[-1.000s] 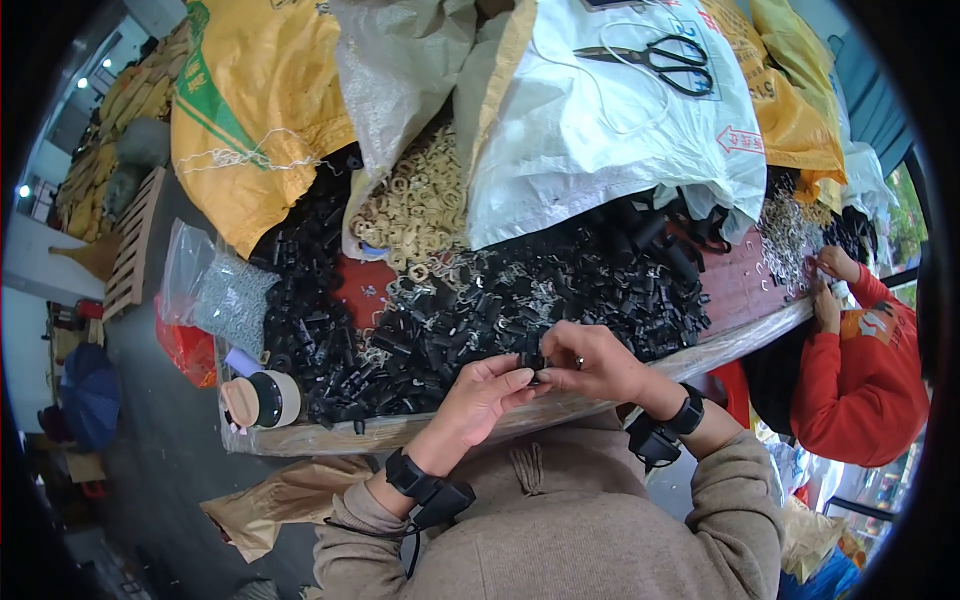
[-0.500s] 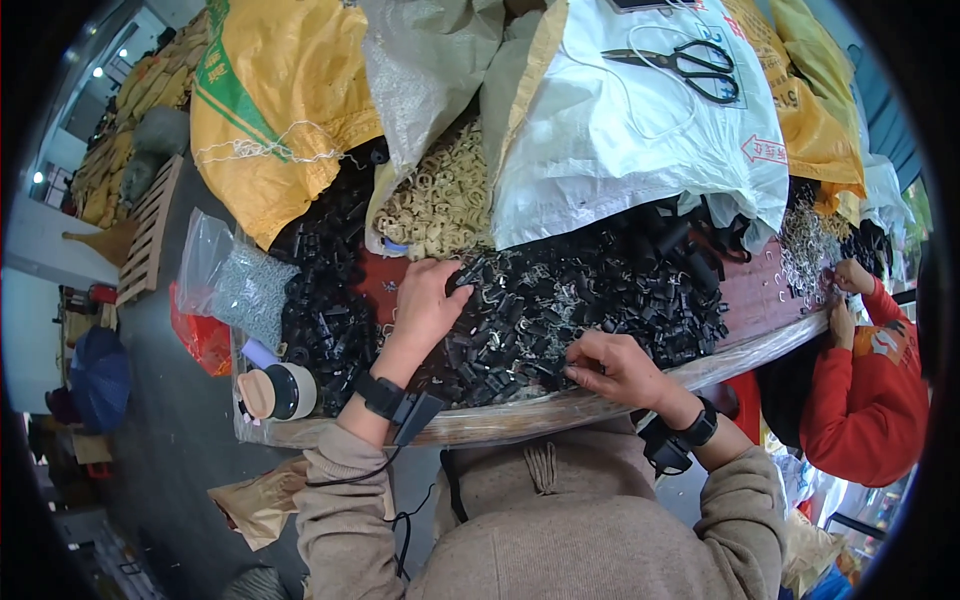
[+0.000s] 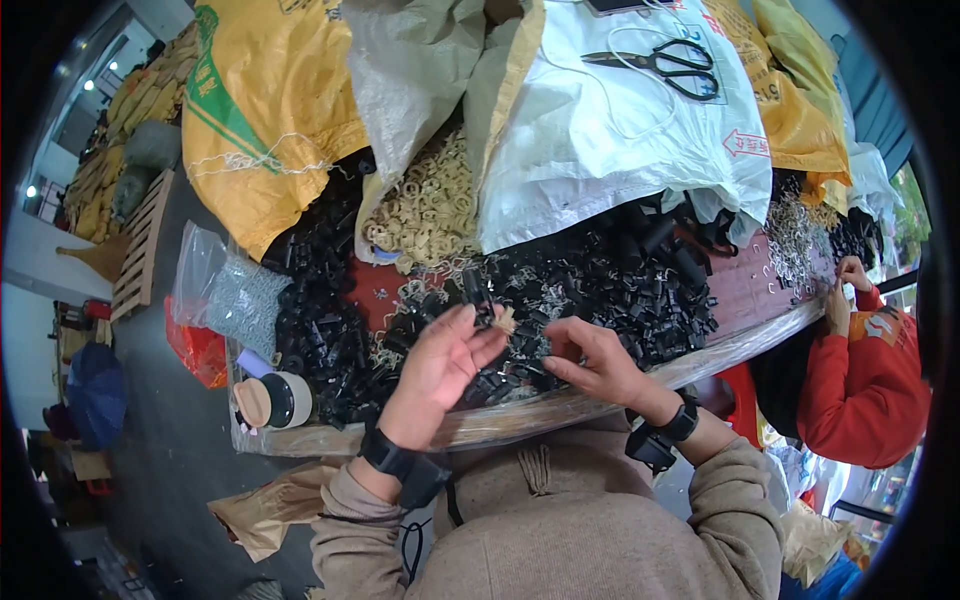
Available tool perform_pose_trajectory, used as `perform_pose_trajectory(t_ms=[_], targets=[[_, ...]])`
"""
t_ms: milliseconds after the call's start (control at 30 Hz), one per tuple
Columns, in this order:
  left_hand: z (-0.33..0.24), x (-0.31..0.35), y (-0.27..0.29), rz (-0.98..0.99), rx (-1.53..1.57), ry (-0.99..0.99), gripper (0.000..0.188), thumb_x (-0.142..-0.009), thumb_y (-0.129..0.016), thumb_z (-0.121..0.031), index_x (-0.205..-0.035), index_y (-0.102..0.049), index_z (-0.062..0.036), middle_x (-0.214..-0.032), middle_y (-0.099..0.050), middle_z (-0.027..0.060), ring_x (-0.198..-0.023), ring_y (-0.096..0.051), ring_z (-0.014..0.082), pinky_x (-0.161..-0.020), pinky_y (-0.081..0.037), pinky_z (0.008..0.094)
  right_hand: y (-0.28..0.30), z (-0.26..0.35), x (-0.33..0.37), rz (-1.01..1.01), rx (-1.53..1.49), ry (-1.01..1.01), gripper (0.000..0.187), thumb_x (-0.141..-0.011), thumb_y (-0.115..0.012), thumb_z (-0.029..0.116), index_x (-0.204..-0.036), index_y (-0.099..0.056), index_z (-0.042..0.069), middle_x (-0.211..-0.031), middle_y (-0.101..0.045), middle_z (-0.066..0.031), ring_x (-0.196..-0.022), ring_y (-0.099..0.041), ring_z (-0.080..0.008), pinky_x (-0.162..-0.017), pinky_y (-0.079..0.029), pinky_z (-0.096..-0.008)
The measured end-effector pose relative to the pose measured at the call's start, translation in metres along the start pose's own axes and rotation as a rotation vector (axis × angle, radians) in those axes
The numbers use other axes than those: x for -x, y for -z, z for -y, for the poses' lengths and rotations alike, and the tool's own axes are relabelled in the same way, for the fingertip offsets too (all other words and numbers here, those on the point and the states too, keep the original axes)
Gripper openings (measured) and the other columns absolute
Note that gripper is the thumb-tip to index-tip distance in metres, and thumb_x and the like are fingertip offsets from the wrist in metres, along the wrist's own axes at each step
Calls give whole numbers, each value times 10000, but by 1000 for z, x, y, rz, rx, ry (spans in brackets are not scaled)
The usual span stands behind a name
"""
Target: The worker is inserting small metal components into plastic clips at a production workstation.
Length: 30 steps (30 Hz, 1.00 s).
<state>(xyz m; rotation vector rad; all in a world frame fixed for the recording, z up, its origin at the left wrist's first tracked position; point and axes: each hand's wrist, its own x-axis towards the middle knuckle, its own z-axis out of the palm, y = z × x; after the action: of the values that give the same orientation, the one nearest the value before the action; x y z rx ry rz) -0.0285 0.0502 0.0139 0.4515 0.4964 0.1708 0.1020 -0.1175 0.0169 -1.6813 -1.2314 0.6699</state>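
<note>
My left hand (image 3: 445,360) is turned palm up over the pile, its fingers closed. A black plastic part (image 3: 478,287) sticks up from its fingertips, and a small beige piece (image 3: 504,321) shows beside it. Just to the right, my right hand (image 3: 603,368) has its thumb and fingers curled together. Whatever it may pinch is too small to make out. Beneath both hands lies a heap of small black plastic parts (image 3: 640,290) mixed with little metal clips. Beige ring-shaped pieces (image 3: 425,215) spill from an open sack behind my left hand.
Scissors (image 3: 665,67) lie on a white sack (image 3: 600,150) at the back. A lidded cup (image 3: 278,400) and a bag of grey-blue pellets (image 3: 250,295) stand at the left. A red-sleeved co-worker (image 3: 860,390) handles something at the far right. Plastic wrap covers the table edge (image 3: 480,425).
My left hand has come back from the heap toward me and turned palm up, now showing the black part and beige piece. My right hand has shifted slightly left.
</note>
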Motion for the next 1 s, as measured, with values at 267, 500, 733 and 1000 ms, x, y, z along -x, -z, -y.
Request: perform_pose_trajectory(t_ms=[267,500,733,1000], targets=[[38,8,-5,-38,119,188,307,-830,-510,-217,-1042,-492,5,-991,-560,130,-931,-540,228,-836,-440,345,-9,-9,1,-190,214,254,263,-695,-650,113,-913,-519,44,-699,-499,-67,-573,-509,-180,-491,-409,-262],[47,3,-9,-10,93,137,186,-822,-520,-145,-960,-525,-20,-965,-573,114,-895,-559,215,-816,-457,337,-5,-15,6,-226,81,214,340,-665,-661,102,-966,-515,41,-725,-502,-74,-605,-510,-215,-520,-412,-279],[50,5,-11,-31,47,141,130,-804,-543,-100,-918,-533,-39,-924,-583,94,-854,-577,200,-773,-480,322,2,-18,6,-137,302,388,352,-668,-656,85,-977,-503,19,-721,-509,-82,-576,-505,-220,-506,-415,-285],[56,10,-11,-55,17,139,147,-798,-554,-103,-929,-527,-44,-913,-581,83,-835,-580,198,-740,-489,311,7,-16,11,-38,260,305,314,-671,-645,102,-943,-501,39,-627,-513,-40,-564,-517,-213,-533,-413,-303]])
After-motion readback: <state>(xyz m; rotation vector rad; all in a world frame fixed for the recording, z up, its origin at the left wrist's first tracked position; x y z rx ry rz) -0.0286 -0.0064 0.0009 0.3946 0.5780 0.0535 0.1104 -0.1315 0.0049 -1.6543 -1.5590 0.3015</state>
